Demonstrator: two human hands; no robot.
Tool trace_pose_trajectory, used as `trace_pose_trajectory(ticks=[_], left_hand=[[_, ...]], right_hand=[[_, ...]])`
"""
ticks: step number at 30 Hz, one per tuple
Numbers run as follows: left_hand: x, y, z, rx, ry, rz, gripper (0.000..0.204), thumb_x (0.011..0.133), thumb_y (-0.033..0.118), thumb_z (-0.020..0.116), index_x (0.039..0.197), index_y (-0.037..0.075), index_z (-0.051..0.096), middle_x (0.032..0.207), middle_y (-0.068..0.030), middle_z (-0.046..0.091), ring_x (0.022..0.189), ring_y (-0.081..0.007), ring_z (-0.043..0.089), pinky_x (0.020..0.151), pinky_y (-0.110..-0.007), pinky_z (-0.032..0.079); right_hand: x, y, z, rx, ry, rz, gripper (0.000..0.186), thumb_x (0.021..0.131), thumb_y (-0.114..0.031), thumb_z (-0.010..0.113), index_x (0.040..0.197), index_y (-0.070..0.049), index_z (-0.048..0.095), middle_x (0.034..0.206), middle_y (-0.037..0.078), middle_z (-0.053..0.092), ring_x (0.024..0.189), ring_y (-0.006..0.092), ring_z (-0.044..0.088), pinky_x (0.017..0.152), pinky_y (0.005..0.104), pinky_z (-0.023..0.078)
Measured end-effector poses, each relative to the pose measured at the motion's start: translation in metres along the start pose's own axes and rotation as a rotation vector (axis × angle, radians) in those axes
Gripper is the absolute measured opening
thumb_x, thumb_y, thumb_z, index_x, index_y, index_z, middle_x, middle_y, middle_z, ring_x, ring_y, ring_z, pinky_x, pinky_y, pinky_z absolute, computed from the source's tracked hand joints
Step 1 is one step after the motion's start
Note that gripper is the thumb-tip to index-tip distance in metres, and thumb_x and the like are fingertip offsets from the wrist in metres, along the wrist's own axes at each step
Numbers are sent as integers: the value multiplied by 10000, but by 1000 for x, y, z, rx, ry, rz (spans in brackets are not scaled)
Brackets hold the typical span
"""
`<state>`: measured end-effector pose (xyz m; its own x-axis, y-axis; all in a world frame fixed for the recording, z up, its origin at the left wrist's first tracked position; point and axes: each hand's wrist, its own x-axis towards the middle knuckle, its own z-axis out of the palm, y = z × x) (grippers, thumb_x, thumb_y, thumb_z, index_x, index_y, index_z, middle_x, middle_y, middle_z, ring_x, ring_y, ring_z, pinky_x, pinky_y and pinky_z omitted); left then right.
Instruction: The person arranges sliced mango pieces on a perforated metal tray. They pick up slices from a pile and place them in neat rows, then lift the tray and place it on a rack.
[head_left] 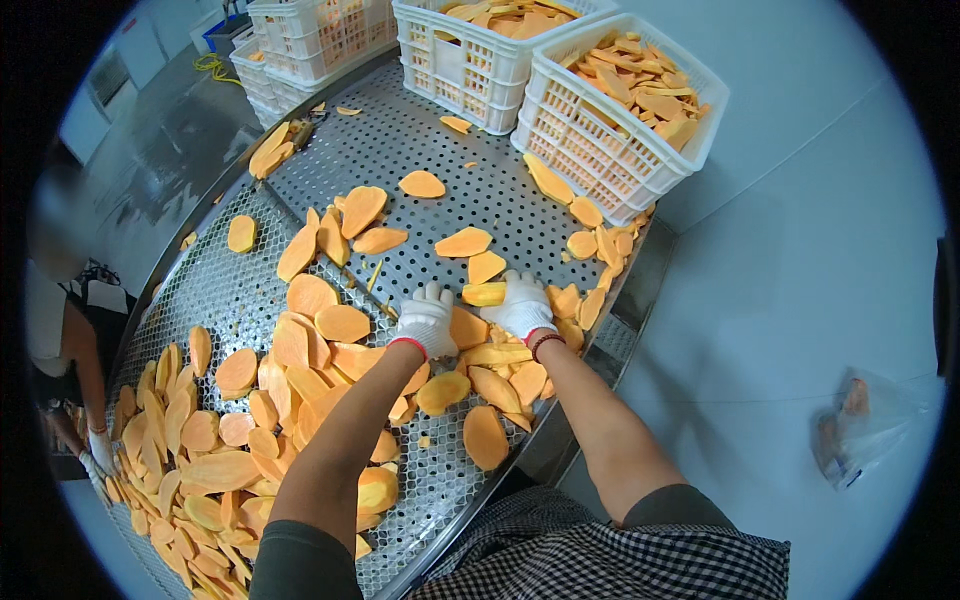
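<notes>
Orange sweet potato slices (310, 375) lie heaped over a perforated metal table, thickest at the lower left. My left hand (428, 322), in a white knit glove with a red cuff, rests among the slices with its fingers stretched forward and spread a little. A loose slice (467, 328) lies just right of it. My right hand (524, 305), gloved the same way, is close beside it. Between its thumb and fingers sits a thick yellow-orange sweet potato slice (484, 294). More slices (495, 388) lie under and in front of both wrists.
White plastic crates (610, 150) filled with slices stand along the table's far edge. Other stacked crates (315, 40) are at the far left. A co-worker's gloved hand (102, 450) reaches in at the left edge. A clear plastic bag (865, 425) is at the right.
</notes>
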<state>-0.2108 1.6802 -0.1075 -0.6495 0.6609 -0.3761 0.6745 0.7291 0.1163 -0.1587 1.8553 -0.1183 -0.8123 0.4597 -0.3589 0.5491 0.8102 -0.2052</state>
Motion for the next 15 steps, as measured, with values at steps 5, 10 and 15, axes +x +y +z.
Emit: trace_pose_trajectory(ticks=[5, 10, 15], left_hand=[[-2, 13, 19, -15, 51, 2, 806, 640, 454, 822, 1275, 72, 506, 1243, -133, 539, 1205, -311, 522, 918, -416, 482], [3, 26, -3, 51, -76, -24, 816, 650, 491, 814, 1283, 71, 515, 1246, -140, 558, 1172, -292, 545, 923, -382, 486], [-4, 14, 9, -101, 103, 12, 762, 647, 439, 823, 1235, 49, 536, 1199, -167, 575, 1121, -333, 571, 932, -403, 497]], right_hand=[[0, 5, 4, 34, 28, -22, 813, 665, -462, 823, 1310, -58, 540, 1328, 194, 517, 1266, 359, 493, 1087, 415, 429], [-4, 1, 0, 13, -4, 6, 828, 679, -478, 816, 1333, -69, 515, 1351, 183, 518, 1282, 345, 513, 1060, 406, 460], [-6, 9, -2, 156, -22, -71, 750, 707, -371, 809, 1326, -67, 512, 1333, 191, 537, 1242, 357, 538, 1048, 423, 466]])
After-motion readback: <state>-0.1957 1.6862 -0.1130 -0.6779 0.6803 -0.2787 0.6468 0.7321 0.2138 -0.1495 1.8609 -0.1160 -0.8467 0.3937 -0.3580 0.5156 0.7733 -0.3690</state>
